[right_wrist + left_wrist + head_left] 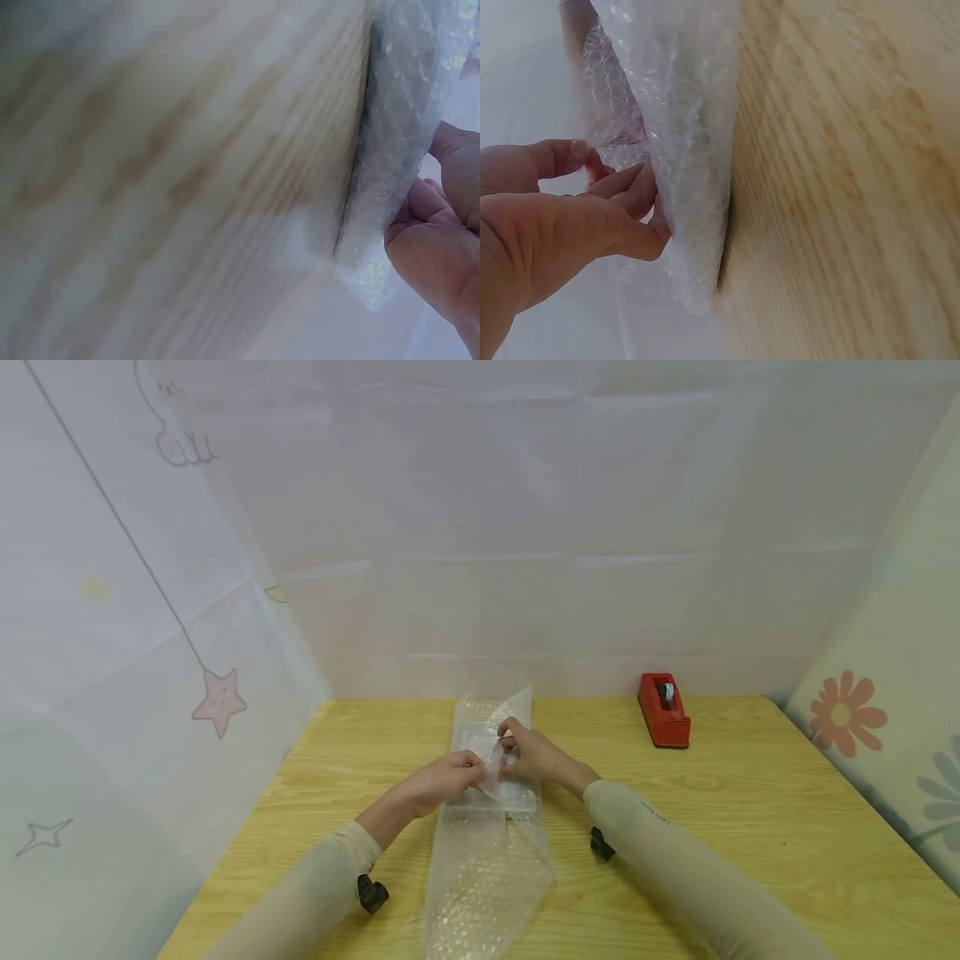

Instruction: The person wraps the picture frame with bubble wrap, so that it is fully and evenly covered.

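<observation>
A long strip of clear bubble wrap (pixel 487 881) runs front to back over the middle of the wooden table. Part of it is folded over a flat, pale object, seen only hazily through the layers. My left hand (pixel 450 777) pinches a loose flap of the wrap between thumb and fingers. Opposite it, my right hand (pixel 534 753) has its fingers bent at the same flap, close to the left fingertips. In the left wrist view, the left fingers (pixel 634 191) press against the wrapped side. The right wrist view has the right hand (pixel 442 217) at the wrap's other edge.
A red tape dispenser (pixel 664 714) with a roll in it stands at the back right of the table (pixel 750 827). Pale printed sheets (pixel 465 527) hang behind and at both sides. Each forearm carries a small black wrist camera.
</observation>
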`<state>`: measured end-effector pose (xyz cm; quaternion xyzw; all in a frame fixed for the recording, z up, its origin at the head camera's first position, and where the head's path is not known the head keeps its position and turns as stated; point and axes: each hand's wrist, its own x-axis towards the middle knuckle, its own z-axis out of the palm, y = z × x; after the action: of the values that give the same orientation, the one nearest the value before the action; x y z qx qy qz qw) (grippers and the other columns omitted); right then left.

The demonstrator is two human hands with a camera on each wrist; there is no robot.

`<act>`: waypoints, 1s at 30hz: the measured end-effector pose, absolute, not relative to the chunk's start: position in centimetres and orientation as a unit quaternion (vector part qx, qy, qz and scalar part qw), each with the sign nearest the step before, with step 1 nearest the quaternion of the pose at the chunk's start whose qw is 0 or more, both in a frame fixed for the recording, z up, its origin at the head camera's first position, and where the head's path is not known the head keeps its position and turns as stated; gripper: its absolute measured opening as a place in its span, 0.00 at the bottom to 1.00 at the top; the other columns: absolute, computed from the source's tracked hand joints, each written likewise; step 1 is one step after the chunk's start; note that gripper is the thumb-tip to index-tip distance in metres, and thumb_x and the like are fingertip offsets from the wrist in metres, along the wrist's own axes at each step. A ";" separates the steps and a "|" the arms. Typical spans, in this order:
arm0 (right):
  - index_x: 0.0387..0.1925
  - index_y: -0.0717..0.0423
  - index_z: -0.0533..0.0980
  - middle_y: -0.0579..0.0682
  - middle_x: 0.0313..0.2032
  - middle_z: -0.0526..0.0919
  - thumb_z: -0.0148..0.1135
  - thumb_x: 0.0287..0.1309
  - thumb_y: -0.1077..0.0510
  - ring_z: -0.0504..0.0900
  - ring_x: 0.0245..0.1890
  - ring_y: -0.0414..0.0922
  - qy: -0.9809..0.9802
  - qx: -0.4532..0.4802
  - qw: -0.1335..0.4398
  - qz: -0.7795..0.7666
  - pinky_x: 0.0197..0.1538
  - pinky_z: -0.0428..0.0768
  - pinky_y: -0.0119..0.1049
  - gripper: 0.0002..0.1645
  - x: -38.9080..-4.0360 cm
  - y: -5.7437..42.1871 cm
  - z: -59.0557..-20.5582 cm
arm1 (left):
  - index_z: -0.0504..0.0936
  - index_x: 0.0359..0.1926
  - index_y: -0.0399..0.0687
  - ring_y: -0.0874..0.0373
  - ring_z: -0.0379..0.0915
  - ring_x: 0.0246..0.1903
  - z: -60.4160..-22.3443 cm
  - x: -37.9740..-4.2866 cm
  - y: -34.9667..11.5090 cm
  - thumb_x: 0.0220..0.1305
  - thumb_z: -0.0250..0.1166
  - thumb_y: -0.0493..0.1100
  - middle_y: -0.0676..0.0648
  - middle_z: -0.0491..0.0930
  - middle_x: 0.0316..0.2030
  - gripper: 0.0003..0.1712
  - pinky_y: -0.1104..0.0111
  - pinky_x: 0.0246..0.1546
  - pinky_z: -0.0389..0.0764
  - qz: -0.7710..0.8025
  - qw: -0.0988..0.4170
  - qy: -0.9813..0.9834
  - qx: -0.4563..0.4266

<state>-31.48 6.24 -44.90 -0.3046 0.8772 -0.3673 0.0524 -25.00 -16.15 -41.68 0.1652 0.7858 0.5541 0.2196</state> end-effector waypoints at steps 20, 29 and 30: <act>0.60 0.61 0.70 0.56 0.44 0.87 0.56 0.76 0.53 0.83 0.42 0.46 0.867 -0.244 0.116 -0.419 0.36 0.76 0.39 0.20 -31.9 6.4 -44.1 | 0.74 0.46 0.39 0.49 0.67 0.47 -43.4 -24.6 -15.7 0.81 0.51 0.44 0.43 0.73 0.46 0.12 0.57 0.45 0.69 0.559 0.212 0.779 0.190; 0.57 0.64 0.72 0.61 0.55 0.83 0.67 0.65 0.64 0.82 0.55 0.51 0.854 -0.226 0.122 -0.452 0.44 0.81 0.41 0.22 -31.2 5.5 -43.8 | 0.74 0.45 0.38 0.55 0.62 0.31 -43.3 -24.1 -15.2 0.81 0.52 0.43 0.46 0.69 0.34 0.11 0.64 0.32 0.67 0.542 0.191 0.790 0.213; 0.56 0.63 0.73 0.61 0.55 0.83 0.67 0.64 0.66 0.81 0.56 0.51 0.852 -0.224 0.121 -0.457 0.44 0.81 0.40 0.21 -31.3 5.5 -43.9 | 0.74 0.45 0.39 0.55 0.62 0.31 -43.2 -24.0 -15.1 0.81 0.52 0.43 0.46 0.70 0.34 0.11 0.65 0.32 0.67 0.538 0.185 0.795 0.211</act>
<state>-31.26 5.51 -43.85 -0.2244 0.8520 -0.4572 0.1212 -24.02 -15.09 -43.22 0.2109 0.7948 0.5381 0.1851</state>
